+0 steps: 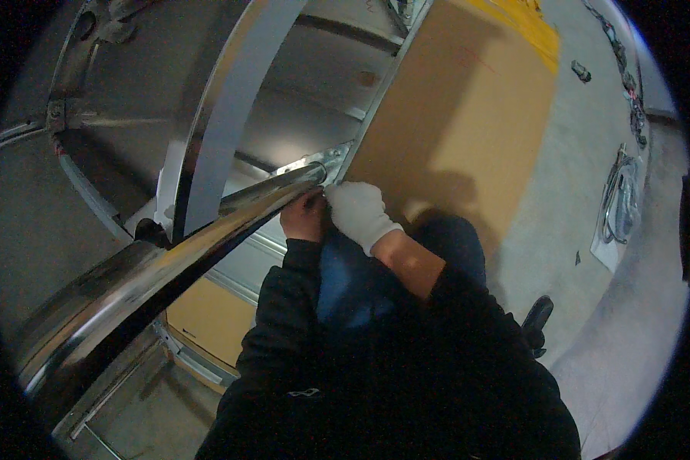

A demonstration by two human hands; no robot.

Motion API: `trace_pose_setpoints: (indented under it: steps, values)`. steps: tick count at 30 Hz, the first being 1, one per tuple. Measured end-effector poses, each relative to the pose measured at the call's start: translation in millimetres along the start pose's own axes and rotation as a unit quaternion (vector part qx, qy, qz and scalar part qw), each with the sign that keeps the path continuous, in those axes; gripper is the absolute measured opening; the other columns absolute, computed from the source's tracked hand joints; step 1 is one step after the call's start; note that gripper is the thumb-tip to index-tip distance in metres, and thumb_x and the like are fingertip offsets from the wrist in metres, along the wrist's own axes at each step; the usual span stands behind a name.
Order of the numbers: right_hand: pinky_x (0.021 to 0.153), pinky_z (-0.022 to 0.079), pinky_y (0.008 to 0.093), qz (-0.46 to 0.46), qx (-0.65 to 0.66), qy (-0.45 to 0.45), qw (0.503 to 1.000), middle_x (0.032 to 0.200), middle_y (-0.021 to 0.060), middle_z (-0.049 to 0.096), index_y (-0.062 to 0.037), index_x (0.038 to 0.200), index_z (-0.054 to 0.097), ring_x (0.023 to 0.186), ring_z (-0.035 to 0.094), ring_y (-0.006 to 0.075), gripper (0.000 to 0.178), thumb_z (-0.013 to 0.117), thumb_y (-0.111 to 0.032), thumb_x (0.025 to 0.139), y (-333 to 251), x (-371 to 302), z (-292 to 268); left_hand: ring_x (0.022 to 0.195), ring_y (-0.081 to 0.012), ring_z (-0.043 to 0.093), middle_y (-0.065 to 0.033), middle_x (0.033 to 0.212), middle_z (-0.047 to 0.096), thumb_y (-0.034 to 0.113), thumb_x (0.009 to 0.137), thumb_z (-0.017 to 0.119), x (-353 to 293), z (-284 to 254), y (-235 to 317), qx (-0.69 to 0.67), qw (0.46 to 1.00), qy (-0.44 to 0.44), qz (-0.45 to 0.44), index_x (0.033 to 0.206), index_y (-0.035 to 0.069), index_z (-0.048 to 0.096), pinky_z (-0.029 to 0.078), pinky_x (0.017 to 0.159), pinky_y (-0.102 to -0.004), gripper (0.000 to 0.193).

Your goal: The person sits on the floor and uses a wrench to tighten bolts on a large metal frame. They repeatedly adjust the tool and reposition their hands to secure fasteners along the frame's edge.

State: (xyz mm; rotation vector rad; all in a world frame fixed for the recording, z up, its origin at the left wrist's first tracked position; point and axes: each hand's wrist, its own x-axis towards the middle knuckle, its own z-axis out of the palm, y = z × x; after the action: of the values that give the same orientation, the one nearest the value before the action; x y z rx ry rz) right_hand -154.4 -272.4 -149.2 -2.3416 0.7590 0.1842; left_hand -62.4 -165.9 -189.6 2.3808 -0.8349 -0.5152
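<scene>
A polished metal tube (207, 238) runs from the lower left up to the middle, where its end meets a bright metal bracket plate (333, 157). My left hand (303, 218) is bare and sits just under the tube's end with its fingers curled. Beside it, my right hand (358, 213) wears a white glove, its fingers drawn together close to the tube end and the bracket. The two hands almost touch. Whatever lies between their fingertips is hidden or too small to make out.
A large brown cardboard sheet (452, 115) lies right of the metal frame (383, 92), with yellow wrapping (525, 31) at its far end. A curved grey metal strip (234, 115) rises at left. On the concrete floor at right are a bagged item (619, 199) and a small dark object (581, 71).
</scene>
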Motion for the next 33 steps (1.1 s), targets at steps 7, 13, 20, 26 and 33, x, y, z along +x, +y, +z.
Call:
trace_pose_setpoints:
  steps: [7,13,20,26,33]
  values:
    - [0.067,0.048,0.0455,0.001,0.094,-0.041,0.995,0.080,0.0158,0.063,-0.0072,0.087,0.062,0.077,0.061,0.0350,0.018,0.051,-0.020,0.080,12,-1,-1,0.080,-0.0247,0.063,-0.0093,0.084,0.066,0.026,0.071,0.065,1,2,-3,-0.021,1.000,0.005,0.011,0.090,0.014,0.069,0.048,0.075,-0.0338,0.022]
    - [0.067,0.046,0.0474,0.014,0.123,-0.034,0.992,0.077,0.0156,0.062,-0.0073,0.087,0.060,0.076,0.059,0.0361,0.022,0.052,-0.026,0.082,18,-2,3,0.078,-0.0238,0.063,-0.0080,0.082,0.066,0.026,0.072,0.065,0,3,-3,-0.032,0.999,0.001,-0.004,0.092,0.017,0.069,0.049,0.073,-0.0332,0.022]
    - [0.064,0.048,0.0439,0.008,0.032,-0.005,0.999,0.073,0.0138,0.062,-0.0093,0.085,0.060,0.073,0.061,0.0328,0.016,0.049,-0.020,0.081,7,-6,3,0.074,-0.0226,0.061,-0.0098,0.083,0.064,0.017,0.072,0.067,1,3,-3,0.012,1.000,0.001,0.017,0.091,0.010,0.068,0.048,0.070,-0.0327,0.020]
    - [0.062,0.049,0.0433,-0.023,-0.010,-0.002,1.000,0.073,0.0126,0.063,-0.0078,0.084,0.060,0.071,0.063,0.0314,0.014,0.048,-0.013,0.077,-2,-8,-3,0.071,-0.0206,0.061,-0.0087,0.081,0.065,0.015,0.073,0.066,0,8,-11,0.054,0.997,0.026,0.049,0.092,0.011,0.068,0.048,0.067,-0.0321,0.019]
    - [0.062,0.048,0.0443,0.020,0.022,-0.018,0.999,0.075,0.0142,0.062,-0.0069,0.085,0.060,0.071,0.062,0.0327,0.017,0.047,-0.018,0.082,3,-5,6,0.074,-0.0228,0.062,-0.0087,0.081,0.065,0.020,0.072,0.066,1,7,-7,0.015,1.000,0.010,0.023,0.090,0.013,0.068,0.048,0.070,-0.0339,0.019]
